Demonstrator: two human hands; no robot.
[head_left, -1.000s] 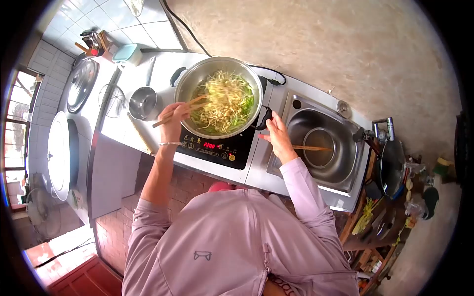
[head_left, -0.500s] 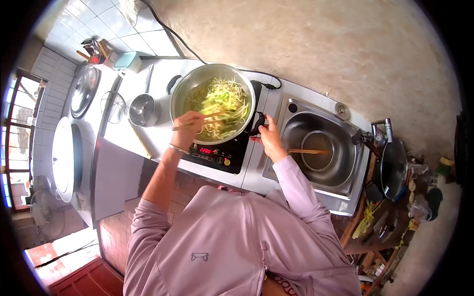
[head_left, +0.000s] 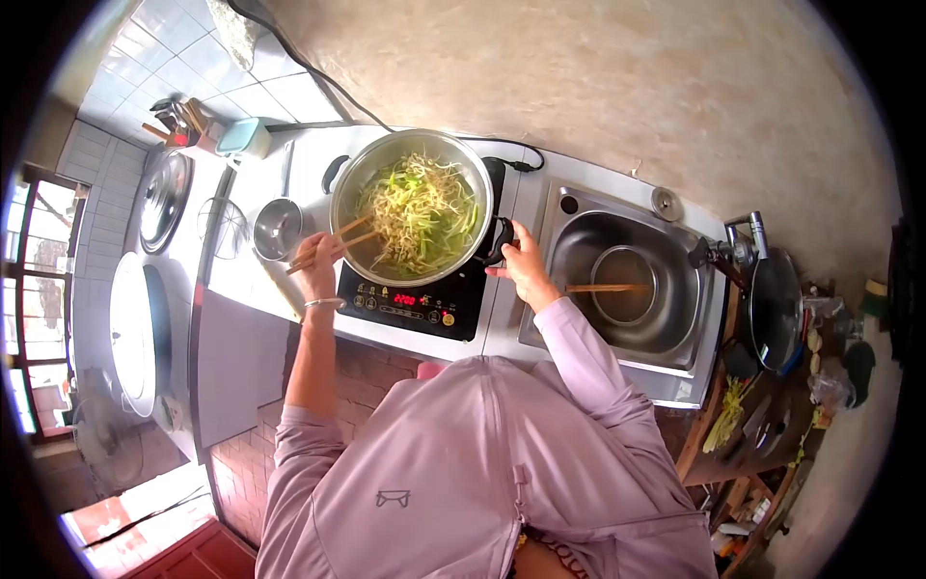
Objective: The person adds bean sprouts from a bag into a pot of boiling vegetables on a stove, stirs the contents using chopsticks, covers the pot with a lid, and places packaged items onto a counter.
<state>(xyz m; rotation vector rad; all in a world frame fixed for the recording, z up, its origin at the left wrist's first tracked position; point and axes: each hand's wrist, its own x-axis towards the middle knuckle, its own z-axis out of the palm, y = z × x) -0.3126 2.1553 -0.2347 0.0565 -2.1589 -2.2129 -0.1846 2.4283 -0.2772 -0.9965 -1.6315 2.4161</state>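
A wide steel pot (head_left: pixel 345 214) sits on a black induction cooker (head_left: pixel 410 309) with red lit digits. Inside it lie bean sprouts (head_left: pixel 415 227) mixed with pale green strips, some liquid showing around them. My left hand (head_left: pixel 313 268), at the pot's near left side, is closed on a pair of wooden chopsticks (head_left: pixel 349 234). Their tips reach over the rim to the left edge of the sprouts. At the pot's right side my right hand (head_left: pixel 526 262) grips the black pot handle (head_left: pixel 501 241) between thumb and fingers.
Left of the pot stands a small steel saucepan (head_left: pixel 280 230) beside a wire strainer (head_left: pixel 224 230). To the right is a steel sink (head_left: pixel 690 318) holding a round bowl (head_left: pixel 625 309) with chopsticks across it. A power cord (head_left: pixel 333 82) runs along the wall behind.
My left hand has drawn the chopsticks left and back from the middle of the sprouts to the pot's left edge. My right hand stays at the handle.
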